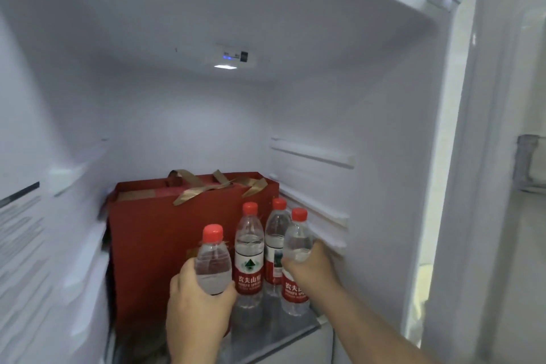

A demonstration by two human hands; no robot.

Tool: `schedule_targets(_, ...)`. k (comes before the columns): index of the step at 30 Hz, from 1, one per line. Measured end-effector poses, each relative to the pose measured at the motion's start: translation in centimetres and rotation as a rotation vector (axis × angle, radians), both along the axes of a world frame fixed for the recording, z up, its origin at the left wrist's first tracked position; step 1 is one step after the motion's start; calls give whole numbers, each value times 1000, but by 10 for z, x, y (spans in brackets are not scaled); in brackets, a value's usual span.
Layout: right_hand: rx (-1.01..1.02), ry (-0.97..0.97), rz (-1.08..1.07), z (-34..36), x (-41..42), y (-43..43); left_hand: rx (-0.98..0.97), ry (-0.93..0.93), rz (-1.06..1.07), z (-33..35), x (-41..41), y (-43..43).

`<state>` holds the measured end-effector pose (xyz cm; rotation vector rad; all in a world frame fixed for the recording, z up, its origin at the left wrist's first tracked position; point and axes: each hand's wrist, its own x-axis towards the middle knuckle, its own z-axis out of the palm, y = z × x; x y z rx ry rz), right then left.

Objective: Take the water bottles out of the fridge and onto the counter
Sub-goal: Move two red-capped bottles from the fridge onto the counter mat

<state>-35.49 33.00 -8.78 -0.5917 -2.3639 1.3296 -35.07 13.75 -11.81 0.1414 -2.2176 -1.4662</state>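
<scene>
Several clear water bottles with red caps and red labels stand on a shelf inside the open fridge. My left hand (198, 298) is wrapped around the nearest bottle on the left (212, 260), which is raised a little. My right hand (310, 266) grips the right front bottle (297, 245) around its middle. Between them a third bottle (249, 248) stands upright, and another bottle (276, 233) stands behind it.
A large red gift box (153, 233) with gold ribbon handles fills the shelf behind and left of the bottles. The glass shelf (274, 337) carries them. White fridge walls close in on both sides, with shelf rails (313, 154) on the right wall. The open door frame (461, 156) stands at right.
</scene>
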Motion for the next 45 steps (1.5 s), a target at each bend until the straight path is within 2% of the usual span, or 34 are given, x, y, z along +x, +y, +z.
schedule_targets(4,19,-26,-27,-4,-4,-5,19,1,0,-4,-1,-6)
schedule_targets(11,-4,5,65,-5,0,-15,74,-85,-87,-5,-2,-7)
schedule_targets(18,30,149,129,16,35,-32,105,-10,-98,11,8,-6)
schedule_targets(23,124,286,180,59,77,-35,115,106,-234,50,22,-1)
schedule_targets(31,58,428,151,111,193,-17,153,271,-601,119,104,15)
schedule_targets(35,43,470,165,131,264,1,154,236,-807,140,158,25)
schedule_targets(43,104,435,163,155,418,44,228,176,-1126,170,269,86)
schedule_targets(45,96,427,127,159,459,56,228,234,-1197,177,299,104)
